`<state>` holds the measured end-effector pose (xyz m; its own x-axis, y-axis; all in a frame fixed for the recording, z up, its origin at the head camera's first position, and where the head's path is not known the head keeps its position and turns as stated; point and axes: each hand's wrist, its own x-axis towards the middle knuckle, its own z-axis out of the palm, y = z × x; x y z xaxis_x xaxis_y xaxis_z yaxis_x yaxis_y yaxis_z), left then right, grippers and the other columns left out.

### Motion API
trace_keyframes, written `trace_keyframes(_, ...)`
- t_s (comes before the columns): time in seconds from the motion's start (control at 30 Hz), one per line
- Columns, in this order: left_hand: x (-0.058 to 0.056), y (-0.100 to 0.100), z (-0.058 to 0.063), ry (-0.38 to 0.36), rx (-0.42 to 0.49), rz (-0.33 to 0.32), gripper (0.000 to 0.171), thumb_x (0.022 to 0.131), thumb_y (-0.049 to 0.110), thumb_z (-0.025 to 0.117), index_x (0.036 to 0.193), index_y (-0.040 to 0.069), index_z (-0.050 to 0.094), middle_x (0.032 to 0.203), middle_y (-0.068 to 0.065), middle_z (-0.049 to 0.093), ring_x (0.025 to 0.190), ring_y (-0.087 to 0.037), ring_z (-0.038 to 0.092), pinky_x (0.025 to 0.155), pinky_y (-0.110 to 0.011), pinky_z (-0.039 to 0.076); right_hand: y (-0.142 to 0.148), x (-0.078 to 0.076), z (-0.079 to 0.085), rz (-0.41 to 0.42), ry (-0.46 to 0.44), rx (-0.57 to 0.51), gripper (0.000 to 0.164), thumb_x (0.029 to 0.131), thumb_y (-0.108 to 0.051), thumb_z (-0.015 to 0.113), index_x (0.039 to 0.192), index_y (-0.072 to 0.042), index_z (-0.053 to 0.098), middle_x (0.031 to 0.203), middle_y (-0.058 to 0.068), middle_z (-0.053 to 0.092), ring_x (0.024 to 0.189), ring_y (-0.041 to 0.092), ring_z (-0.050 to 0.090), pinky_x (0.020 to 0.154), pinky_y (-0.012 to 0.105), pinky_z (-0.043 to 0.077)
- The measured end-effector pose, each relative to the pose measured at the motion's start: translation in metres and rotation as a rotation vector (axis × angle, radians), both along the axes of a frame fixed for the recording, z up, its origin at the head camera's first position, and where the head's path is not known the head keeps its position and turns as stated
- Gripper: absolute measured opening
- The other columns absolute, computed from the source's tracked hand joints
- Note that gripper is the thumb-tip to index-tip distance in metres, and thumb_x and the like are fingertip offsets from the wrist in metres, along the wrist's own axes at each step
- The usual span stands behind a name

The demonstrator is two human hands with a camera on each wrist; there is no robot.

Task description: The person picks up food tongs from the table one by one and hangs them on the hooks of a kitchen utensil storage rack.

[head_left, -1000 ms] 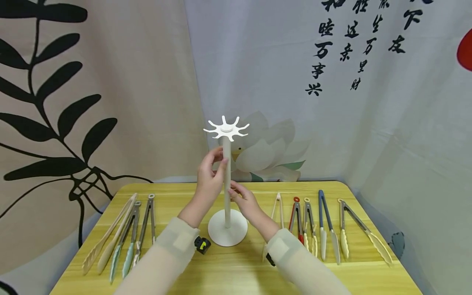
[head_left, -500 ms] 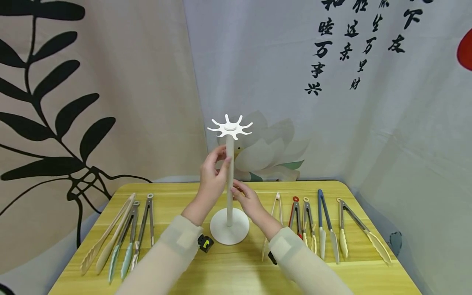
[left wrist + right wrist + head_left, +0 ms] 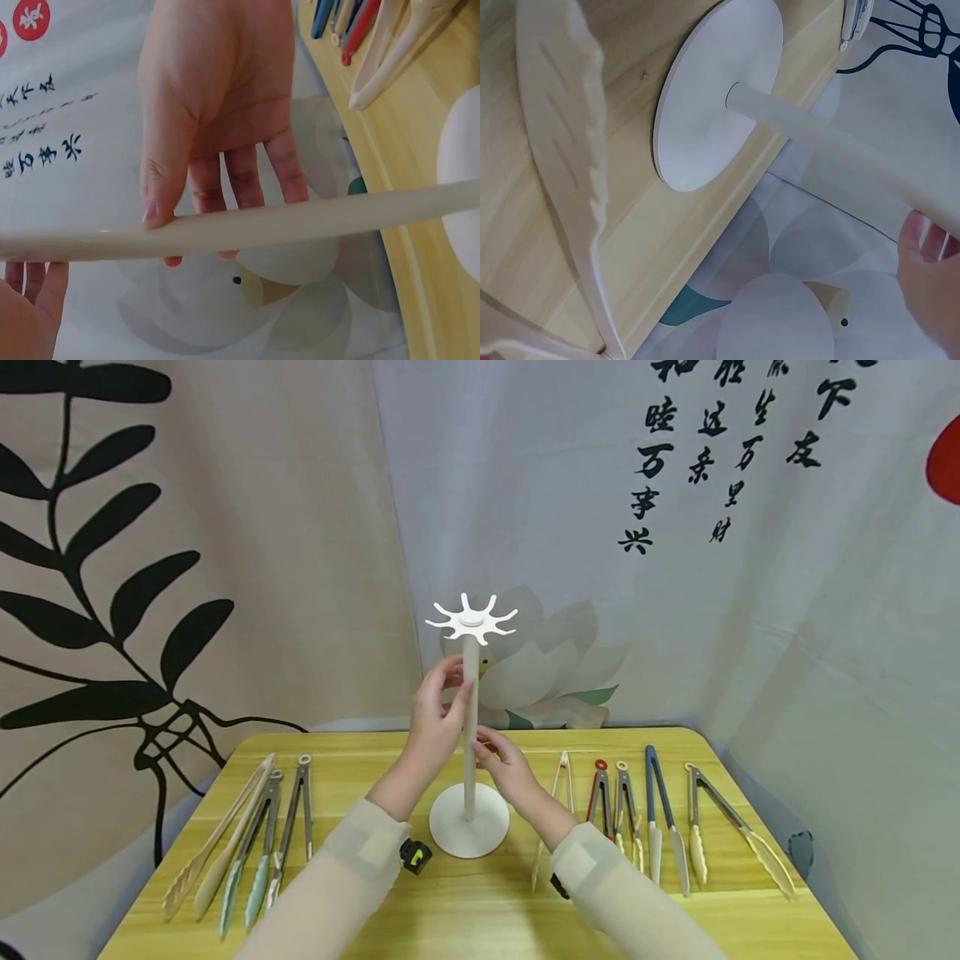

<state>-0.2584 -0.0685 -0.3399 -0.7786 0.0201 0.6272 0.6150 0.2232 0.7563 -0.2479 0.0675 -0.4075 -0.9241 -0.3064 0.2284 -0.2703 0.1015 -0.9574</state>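
A white hook stand [image 3: 470,727] stands upright near the middle of the table, with a star-shaped crown of hooks [image 3: 472,619] on top and a round base [image 3: 469,842] on the tabletop. My left hand [image 3: 435,714] holds the pole below the crown, thumb in front. Lower down, from the other side, my right hand [image 3: 512,772] pinches the pole. In the left wrist view, the right hand [image 3: 217,97] has its thumb over the pole and fingertips behind it; the left hand [image 3: 34,307] is partly cut off. Nothing hangs on the hooks.
Several tongs lie on the wooden table [image 3: 420,910]. At left are beige tongs [image 3: 240,835], mint-tipped tongs [image 3: 257,868] and steel tongs [image 3: 279,860]. At right are cream tongs [image 3: 538,860], red tongs [image 3: 602,793], blue-handled tongs [image 3: 652,793] and wide-spread beige tongs [image 3: 765,860]. A printed curtain hangs behind.
The stand has shifted slightly to the right, both hands moving along with it. Their hold on the pole looks the same, and the tongs stay where they were.
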Motion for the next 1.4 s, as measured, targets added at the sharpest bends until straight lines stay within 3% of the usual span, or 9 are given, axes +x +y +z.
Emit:
trace_keyframes(0.3,0.007,-0.017,-0.006,-0.077,-0.073,-0.089,0.045,0.098,0.018,0.05,0.142,0.019,0.041,0.125,-0.006,0.052,0.116,-0.023,0.052,0.092,-0.04,0.051,0.005,0.001,0.008,0.041,-0.021,0.065,0.039,0.1,-0.015,0.046,0.136,0.0,0.045,0.129,0.023,0.052,0.116,0.035,0.05,0.093,0.044,0.049)
trace_keyframes(0.43,0.011,-0.031,-0.012,-0.095,-0.116,-0.076,0.047,0.099,0.019,0.049,0.145,0.02,0.037,0.132,-0.007,0.05,0.12,-0.028,0.05,0.095,-0.046,0.048,0.011,-0.009,0.003,0.058,-0.02,0.091,0.042,0.1,-0.016,0.046,0.141,-0.006,0.041,0.134,0.019,0.049,0.12,0.035,0.049,0.096,0.043,0.047)
trace_keyframes(0.57,0.012,-0.049,-0.022,-0.107,-0.163,-0.044,0.048,0.099,0.021,0.048,0.145,0.021,0.036,0.135,-0.005,0.049,0.118,-0.025,0.051,0.095,-0.045,0.048,0.022,-0.022,-0.004,0.081,0.038,0.118,0.044,0.101,-0.019,0.044,0.144,-0.013,0.038,0.135,0.016,0.049,0.124,0.036,0.047,0.098,0.049,0.044)
trace_keyframes(0.77,0.013,-0.077,-0.04,-0.17,-0.277,0.017,0.05,0.1,0.026,0.046,0.147,0.025,0.03,0.14,-0.005,0.044,0.12,-0.024,0.048,0.097,-0.047,0.045,0.039,-0.025,0.007,0.06,0.13,0.209,0.047,0.101,-0.029,0.044,0.146,-0.02,0.036,0.137,0.011,0.05,0.127,0.033,0.046,0.101,0.053,0.041)
trace_keyframes(1.0,0.019,-0.106,-0.062,-0.359,-0.387,0.028,0.066,0.099,0.042,0.043,0.153,0.017,0.012,0.151,-0.014,0.028,0.132,-0.037,0.034,0.104,-0.059,0.033,0.062,-0.031,0.026,0.074,0.283,0.301,0.05,0.1,-0.025,0.046,0.148,-0.018,0.031,0.143,0.014,0.043,0.128,0.032,0.044,0.1,0.05,0.042)
trace_keyframes(1.1,0.022,-0.117,-0.072,-0.444,-0.439,0.041,0.075,0.097,0.051,0.039,0.153,0.015,0.003,0.154,-0.018,0.019,0.138,-0.041,0.024,0.107,-0.061,0.026,0.069,-0.023,0.051,0.083,0.321,0.353,0.051,0.1,-0.017,0.046,0.148,-0.011,0.03,0.144,0.017,0.04,0.128,0.034,0.042,0.1,0.05,0.041)
trace_keyframes(1.23,0.026,-0.131,-0.084,-0.5,-0.513,0.082,0.08,0.096,0.056,0.035,0.153,0.013,-0.002,0.157,-0.019,0.01,0.143,-0.041,0.012,0.111,-0.061,0.015,0.079,-0.023,0.072,0.076,0.343,0.423,0.053,0.1,-0.017,0.045,0.15,-0.014,0.026,0.149,0.013,0.034,0.13,0.032,0.039,0.098,0.048,0.043)
trace_keyframes(1.3,0.029,-0.138,-0.089,-0.516,-0.542,0.102,0.08,0.097,0.055,0.034,0.152,0.01,-0.003,0.157,-0.021,0.007,0.142,-0.043,0.009,0.111,-0.062,0.013,0.085,-0.03,0.077,0.077,0.371,0.452,0.056,0.1,-0.026,0.047,0.151,-0.019,0.024,0.151,0.008,0.03,0.132,0.029,0.037,0.099,0.048,0.042)
trace_keyframes(1.4,0.034,-0.147,-0.096,-0.546,-0.588,0.134,0.08,0.098,0.053,0.033,0.152,0.006,-0.004,0.156,-0.024,0.005,0.141,-0.047,0.007,0.109,-0.065,0.011,0.091,-0.034,0.092,0.078,0.406,0.499,0.062,0.098,-0.034,0.049,0.152,-0.024,0.02,0.154,0.002,0.025,0.136,0.027,0.033,0.106,0.051,0.034)
